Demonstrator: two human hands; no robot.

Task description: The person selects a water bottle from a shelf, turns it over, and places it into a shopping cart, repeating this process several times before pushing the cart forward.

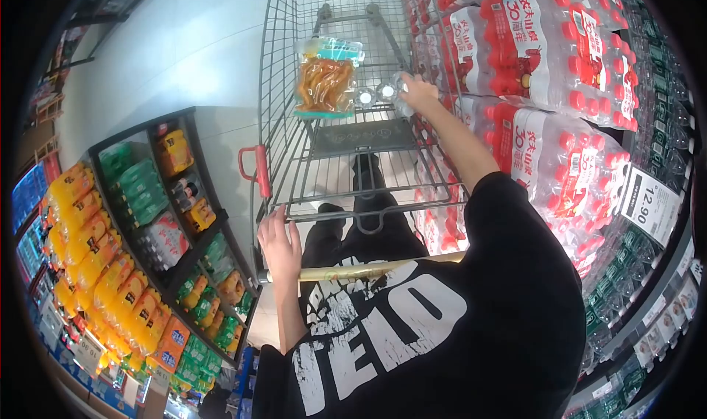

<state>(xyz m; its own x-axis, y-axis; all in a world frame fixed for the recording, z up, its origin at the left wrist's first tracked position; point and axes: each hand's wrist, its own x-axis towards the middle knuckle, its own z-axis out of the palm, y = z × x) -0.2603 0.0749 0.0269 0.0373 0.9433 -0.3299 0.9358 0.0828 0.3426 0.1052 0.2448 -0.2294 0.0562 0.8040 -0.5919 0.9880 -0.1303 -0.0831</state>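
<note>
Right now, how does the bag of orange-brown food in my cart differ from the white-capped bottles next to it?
The bag shows orange-brown food with teal edging, while the bottles look clear with white caps. The bag is broad and flattish; each bottle looks narrower, its cap facing the camera. Your right hand is at the bottles, while the bag lies untouched. Both sit in the cart.

the wire cart [364, 136] carries a food packet [325, 86] and bottles [387, 91].
</note>
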